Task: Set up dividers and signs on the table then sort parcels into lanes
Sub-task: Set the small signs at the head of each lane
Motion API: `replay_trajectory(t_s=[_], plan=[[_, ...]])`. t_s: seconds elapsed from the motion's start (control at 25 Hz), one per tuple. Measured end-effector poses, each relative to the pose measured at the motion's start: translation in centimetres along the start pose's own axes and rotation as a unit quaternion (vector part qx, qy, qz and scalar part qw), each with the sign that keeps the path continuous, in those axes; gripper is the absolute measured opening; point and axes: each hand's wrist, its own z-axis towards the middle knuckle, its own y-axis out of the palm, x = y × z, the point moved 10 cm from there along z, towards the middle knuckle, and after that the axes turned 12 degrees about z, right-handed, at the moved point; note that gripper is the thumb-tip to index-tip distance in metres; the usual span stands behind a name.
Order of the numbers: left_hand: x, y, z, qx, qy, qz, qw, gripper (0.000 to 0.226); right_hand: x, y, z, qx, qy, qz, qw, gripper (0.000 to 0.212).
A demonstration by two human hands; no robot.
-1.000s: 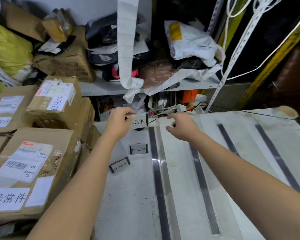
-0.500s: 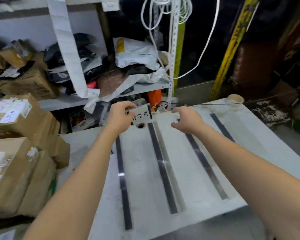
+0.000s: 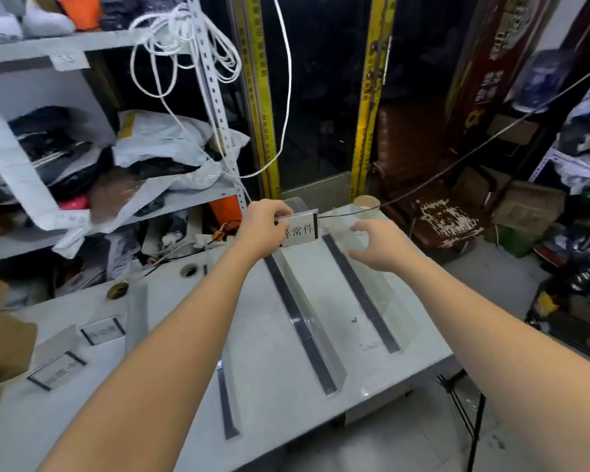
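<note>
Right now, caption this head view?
Left hand holds a printed sign between clear dividers on the table; right hand reaches alongside.

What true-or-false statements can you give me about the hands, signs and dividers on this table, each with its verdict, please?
1. The left hand holds a printed sign. True.
2. The right hand grips a parcel. False: it is open and holds nothing, with its fingers by the far end of a clear divider.
3. Two flat signs lie on the left part of the table. True.
4. Parcels lie in the lanes between the dividers. False: no parcel is in any lane.
</note>
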Motion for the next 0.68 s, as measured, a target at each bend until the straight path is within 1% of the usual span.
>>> replay_trajectory(t_s=[0.12, 0.24, 0.48, 0.68], plan=[[2.6, 4.9, 2.1, -0.036, 0.006, 0.006, 0.999, 0.021, 3.7, -2.2, 0.4, 0.026, 0.011, 0.023, 0.999, 0.055], [2.7, 9.9, 4.3, -0.074, 0.003, -0.002, 0.997, 0.021, 6.7, -2.8, 1.6, 0.027, 0.031, 0.023, 0.999, 0.053], [-1.3, 19.5, 8.9, -0.149, -0.038, 0.000, 0.988, 0.024, 10.8, -1.5, 5.5, 0.003, 0.069, 0.012, 0.998, 0.053], [-4.4, 24.5, 12.2, -0.180, -0.060, 0.021, 0.982, 0.026, 12.1, -0.1, 9.8, -0.001, 0.085, -0.002, 0.996, 0.052]])
